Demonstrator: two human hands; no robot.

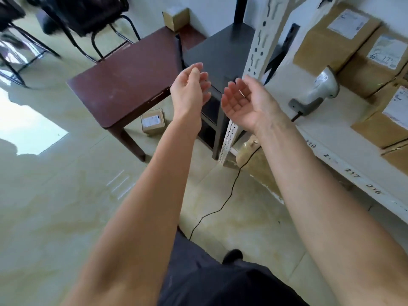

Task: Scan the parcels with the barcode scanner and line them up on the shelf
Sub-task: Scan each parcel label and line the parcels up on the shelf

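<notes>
My left hand (191,86) and my right hand (242,100) are stretched out in front of me, palms turned inward, fingers loosely curled, both holding nothing. The grey barcode scanner (318,91) lies on the white shelf (293,129) to the right of my right hand, its black cable running down to the floor. Several brown cardboard parcels (335,36) with white labels stand in a row along the shelf behind the scanner. One small parcel (153,121) lies on the floor under the brown table. Another small box (176,18) sits at that table's far end.
A dark brown table (123,85) stands left of my hands, a black table (218,51) right behind them. The shelf's white perforated post (262,40) rises beside my right hand. Black chairs (88,21) stand at the upper left. The scanner's cable (220,206) crosses the tiled floor.
</notes>
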